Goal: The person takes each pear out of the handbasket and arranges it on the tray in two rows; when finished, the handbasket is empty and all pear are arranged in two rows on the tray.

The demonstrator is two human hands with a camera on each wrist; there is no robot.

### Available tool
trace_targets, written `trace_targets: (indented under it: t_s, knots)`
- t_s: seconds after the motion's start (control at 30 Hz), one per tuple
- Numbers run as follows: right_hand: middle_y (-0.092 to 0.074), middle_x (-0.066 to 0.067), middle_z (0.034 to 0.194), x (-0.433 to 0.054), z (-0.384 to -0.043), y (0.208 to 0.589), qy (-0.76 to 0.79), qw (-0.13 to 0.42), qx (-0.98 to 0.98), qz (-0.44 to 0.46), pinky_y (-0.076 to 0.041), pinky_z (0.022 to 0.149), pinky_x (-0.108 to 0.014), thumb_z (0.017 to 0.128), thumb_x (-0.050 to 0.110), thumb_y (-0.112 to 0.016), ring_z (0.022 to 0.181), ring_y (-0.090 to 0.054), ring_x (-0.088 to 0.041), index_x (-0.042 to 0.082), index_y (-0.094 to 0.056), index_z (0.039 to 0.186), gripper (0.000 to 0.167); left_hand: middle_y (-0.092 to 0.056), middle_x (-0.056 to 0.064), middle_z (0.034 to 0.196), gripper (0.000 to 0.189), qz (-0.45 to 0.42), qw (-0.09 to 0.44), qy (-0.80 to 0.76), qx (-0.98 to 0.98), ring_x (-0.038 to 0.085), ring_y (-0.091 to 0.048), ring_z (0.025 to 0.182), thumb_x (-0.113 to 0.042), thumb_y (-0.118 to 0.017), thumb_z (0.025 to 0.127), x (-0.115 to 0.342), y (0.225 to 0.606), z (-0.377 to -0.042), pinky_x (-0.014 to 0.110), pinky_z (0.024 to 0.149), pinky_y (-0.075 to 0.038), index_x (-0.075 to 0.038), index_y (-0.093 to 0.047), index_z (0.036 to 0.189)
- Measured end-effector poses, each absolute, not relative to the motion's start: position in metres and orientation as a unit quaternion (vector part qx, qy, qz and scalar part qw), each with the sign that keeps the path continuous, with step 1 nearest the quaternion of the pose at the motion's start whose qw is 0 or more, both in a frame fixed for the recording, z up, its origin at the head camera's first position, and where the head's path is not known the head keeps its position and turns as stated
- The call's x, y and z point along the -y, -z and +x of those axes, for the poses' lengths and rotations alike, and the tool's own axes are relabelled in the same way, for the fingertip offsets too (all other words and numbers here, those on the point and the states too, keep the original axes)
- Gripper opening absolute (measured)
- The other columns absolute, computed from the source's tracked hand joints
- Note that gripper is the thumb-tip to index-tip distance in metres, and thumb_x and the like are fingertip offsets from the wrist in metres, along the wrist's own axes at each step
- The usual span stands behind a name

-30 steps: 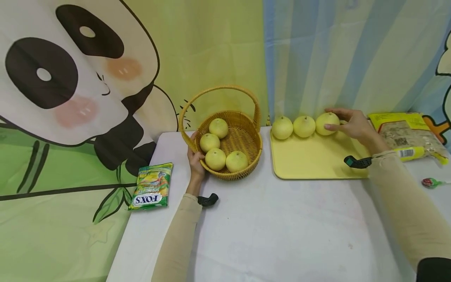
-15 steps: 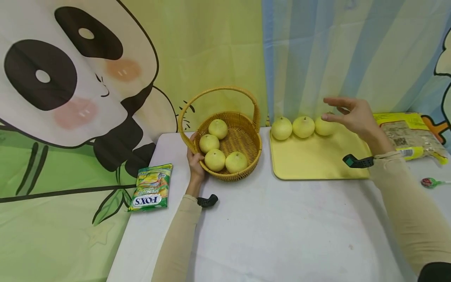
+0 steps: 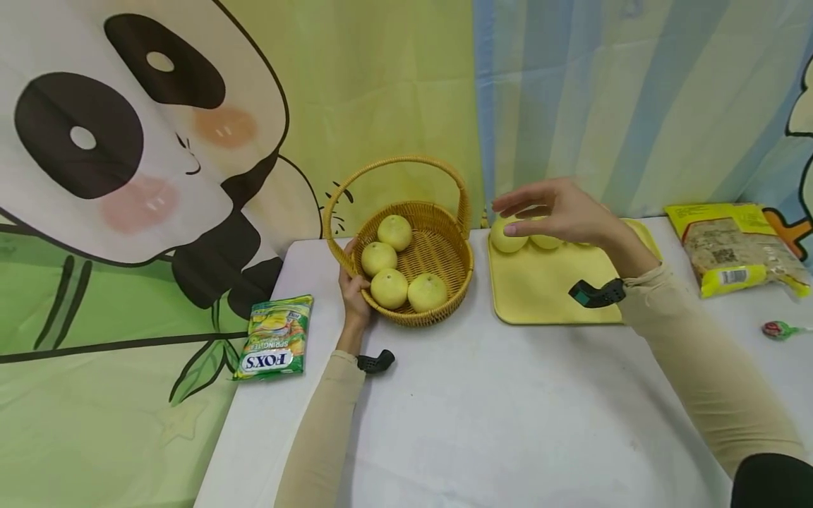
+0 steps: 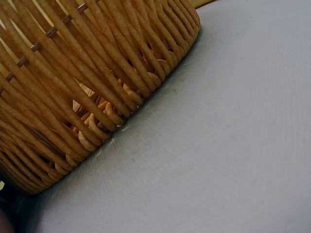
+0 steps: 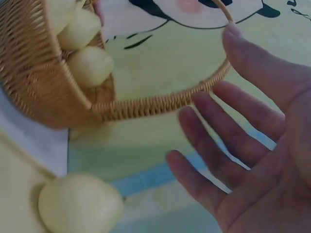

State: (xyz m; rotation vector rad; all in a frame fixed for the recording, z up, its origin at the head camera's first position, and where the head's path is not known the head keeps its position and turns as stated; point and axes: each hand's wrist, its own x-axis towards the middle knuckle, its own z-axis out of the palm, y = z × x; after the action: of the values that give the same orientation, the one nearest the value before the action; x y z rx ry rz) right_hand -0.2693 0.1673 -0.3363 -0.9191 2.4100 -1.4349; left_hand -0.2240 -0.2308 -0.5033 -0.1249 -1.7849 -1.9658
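Observation:
My left hand grips the left side of a round wicker basket, thumb near the rim. Several round, pale yellow-green fruits lie in the basket, mostly toward its left and front. In the left wrist view the woven basket wall meets the white table. My right hand hovers with nothing in it over the back of a yellow tray, fingers spread and slightly bent. Under it a row of the same fruits runs along the tray's back edge, partly hidden. The right wrist view shows one fruit below the fingers.
A green-and-yellow candy bag lies left of the basket. Right of the tray are a yellow food bag and a wrapped lollipop. The basket's tall handle arches up before a printed curtain.
My right hand has let go of the rightmost fruit on the tray, lifted, and moved left over the row. My left hand has stayed on the basket.

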Motion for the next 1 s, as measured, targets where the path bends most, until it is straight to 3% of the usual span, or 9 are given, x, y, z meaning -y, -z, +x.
trace_targets:
  t_s: [0.27,0.53,0.73,1.0]
  knots:
    - [-0.063,-0.013,0.149,-0.126,-0.275,0.34,0.494,0.212,-0.753,-0.379,-0.053,0.106,-0.029,0.098,0.01,-0.074,0.137,-0.059,-0.038,0.006,-0.057,0.152,0.056,-0.044,0.011,0.164,0.093,-0.043,0.233,0.71,0.663,0.026,-0.042,0.149,-0.003,-0.037,0.069,0.23,0.502,-0.224,0.034,0.121,-0.03,-0.01,-0.043,0.161]
    - [-0.056,-0.009,0.157,-0.074,-0.284,0.359,0.461,0.259,-0.757,-0.383,-0.047,0.115,-0.046,0.097,0.025,-0.078,0.143,-0.056,-0.035,0.012,-0.052,0.156,0.066,-0.043,0.014,0.164,0.093,-0.047,0.235,0.714,0.657,0.027,-0.041,0.149,-0.002,-0.037,0.069,0.231,0.502,-0.225,0.035,0.12,-0.03,-0.009,-0.043,0.161]
    - [-0.054,-0.008,0.158,-0.049,-0.295,0.368,0.416,0.306,-0.775,-0.365,-0.038,0.122,-0.05,0.096,0.038,-0.077,0.15,-0.047,-0.037,0.01,-0.051,0.156,0.071,-0.044,0.012,0.163,0.091,-0.041,0.235,0.711,0.662,0.024,-0.042,0.147,-0.003,-0.038,0.07,0.23,0.501,-0.224,0.035,0.119,-0.031,-0.01,-0.044,0.161]
    - [-0.05,-0.018,0.16,-0.026,-0.307,0.384,0.398,0.389,-0.747,-0.363,-0.039,0.121,-0.05,0.098,0.03,-0.076,0.15,-0.045,-0.034,0.005,-0.053,0.153,0.064,-0.045,0.011,0.164,0.093,-0.043,0.24,0.71,0.661,0.025,-0.044,0.147,-0.001,-0.036,0.068,0.23,0.502,-0.224,0.033,0.118,-0.033,-0.01,-0.044,0.16]
